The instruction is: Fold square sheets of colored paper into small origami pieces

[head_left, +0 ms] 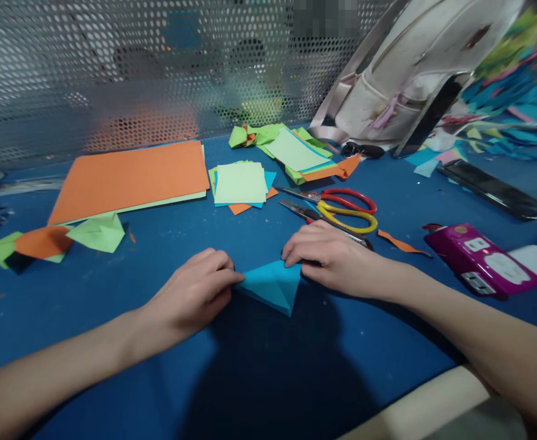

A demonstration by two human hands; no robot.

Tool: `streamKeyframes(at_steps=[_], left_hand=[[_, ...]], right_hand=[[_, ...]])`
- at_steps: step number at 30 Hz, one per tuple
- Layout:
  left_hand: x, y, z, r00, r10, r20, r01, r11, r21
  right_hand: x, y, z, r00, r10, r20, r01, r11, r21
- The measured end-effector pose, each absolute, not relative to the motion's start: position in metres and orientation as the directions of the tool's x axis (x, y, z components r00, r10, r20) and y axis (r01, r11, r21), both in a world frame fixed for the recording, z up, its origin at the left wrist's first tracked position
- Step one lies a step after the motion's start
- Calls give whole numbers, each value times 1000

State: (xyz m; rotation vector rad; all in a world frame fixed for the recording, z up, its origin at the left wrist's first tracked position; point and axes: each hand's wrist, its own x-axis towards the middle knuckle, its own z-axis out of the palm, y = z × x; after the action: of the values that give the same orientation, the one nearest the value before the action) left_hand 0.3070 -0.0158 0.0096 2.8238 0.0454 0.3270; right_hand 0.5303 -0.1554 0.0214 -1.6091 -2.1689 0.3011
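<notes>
Folded blue paper (272, 285) lies crosswise between hands (204, 286) (330, 256), narrow tip leftward

Dark blue across the flat tabletop (167, 235); brighter blue on the folded triangular paper (275, 284); orange over pale green in the rectangular paper stack (133, 177); red and yellow on looped scissor handles (347, 212); dotted grey on the perforated metal screen (158, 85).

A pale backpack (385, 91) sits beyond a purple power strip (474, 256).
</notes>
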Motion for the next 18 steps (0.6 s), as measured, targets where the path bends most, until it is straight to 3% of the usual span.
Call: streamKeyframes(at_steps=[5,10,18], left_hand=[[306,-19,11,974,12,226,-41,-973,226],[305,-31,9,920,-181,346,-252,-952,173],[310,-37,-1,922,-285,261,-325,-937,125]], right_hand=[[529,-158,28,-289,943,166,881,330,-339],[528,-159,28,-308,938,161,895,343,-285],[522,-160,21,-317,896,312,901,387,-197]])
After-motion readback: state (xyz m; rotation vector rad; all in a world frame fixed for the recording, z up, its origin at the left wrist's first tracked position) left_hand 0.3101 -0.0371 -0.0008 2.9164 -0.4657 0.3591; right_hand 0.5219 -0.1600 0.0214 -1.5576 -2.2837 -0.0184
